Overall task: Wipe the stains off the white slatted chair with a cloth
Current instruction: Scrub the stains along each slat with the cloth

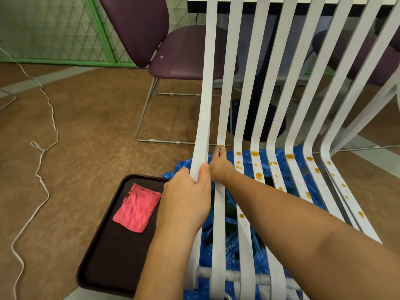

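Note:
The white slatted chair [242,131] fills the right half of the view, with orange stains [258,175] dotted over the seat slats near the bend. My left hand [186,198] is wrapped around the leftmost slat at the seat's left edge. My right hand [220,167] reaches across to the second slat. Its fingertips press a small grey wad [218,148], apparently a cloth, onto an orange stain at the bend. A folded pink cloth [137,207] lies untouched on a dark tray [104,260] on the floor left of the chair.
Blue plastic sheeting [229,245] lies under the chair. A purple chair [173,55] stands behind on the left, and a dark-edged table [197,5] stands behind the slats. A white cord [41,152] snakes over the brown floor at the left.

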`<state>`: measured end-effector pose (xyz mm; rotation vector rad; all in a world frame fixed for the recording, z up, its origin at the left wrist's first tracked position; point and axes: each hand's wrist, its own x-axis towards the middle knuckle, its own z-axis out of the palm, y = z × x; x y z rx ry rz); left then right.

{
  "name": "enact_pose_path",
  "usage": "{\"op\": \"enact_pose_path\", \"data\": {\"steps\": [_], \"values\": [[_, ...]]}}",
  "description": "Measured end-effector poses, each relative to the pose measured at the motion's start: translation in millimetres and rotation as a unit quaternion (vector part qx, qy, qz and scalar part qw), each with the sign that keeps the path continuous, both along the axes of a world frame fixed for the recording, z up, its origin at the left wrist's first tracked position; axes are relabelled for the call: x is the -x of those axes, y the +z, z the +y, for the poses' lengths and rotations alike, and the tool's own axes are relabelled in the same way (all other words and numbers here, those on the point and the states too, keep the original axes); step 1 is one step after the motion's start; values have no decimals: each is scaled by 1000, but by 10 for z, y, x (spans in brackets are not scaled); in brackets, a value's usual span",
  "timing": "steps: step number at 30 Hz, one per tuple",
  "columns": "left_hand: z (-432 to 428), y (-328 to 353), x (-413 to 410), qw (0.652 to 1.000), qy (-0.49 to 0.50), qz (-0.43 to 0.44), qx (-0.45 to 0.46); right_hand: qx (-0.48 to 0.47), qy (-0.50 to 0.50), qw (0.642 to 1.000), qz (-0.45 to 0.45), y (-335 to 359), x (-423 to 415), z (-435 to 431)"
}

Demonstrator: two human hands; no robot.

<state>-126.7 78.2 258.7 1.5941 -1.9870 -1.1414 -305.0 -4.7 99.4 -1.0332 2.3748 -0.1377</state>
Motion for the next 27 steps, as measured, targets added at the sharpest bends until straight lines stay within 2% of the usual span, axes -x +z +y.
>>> {"op": "enact_pose_path", "data": {"steps": [5, 12, 16, 22, 27], "values": [[-4, -26, -1, 1000, -3, 2, -3, 20, 33, 996, 78, -104, -290, 264], [-6, -4, -4, 1000, -6, -11, -4, 49, 35, 994, 91, -286, -314, 301], [-1, 8, -13, 1000, -8, -7, -10, 55, 15, 998, 31, -162, -154, 124], [-8, 17, -2, 1000, -8, -6, -11, 21, 18, 999, 30, -16, -6, -77], [-5, 9, -8, 1000, -12, -5, -13, 78, -6, 997, 27, -113, -128, 100]]}}
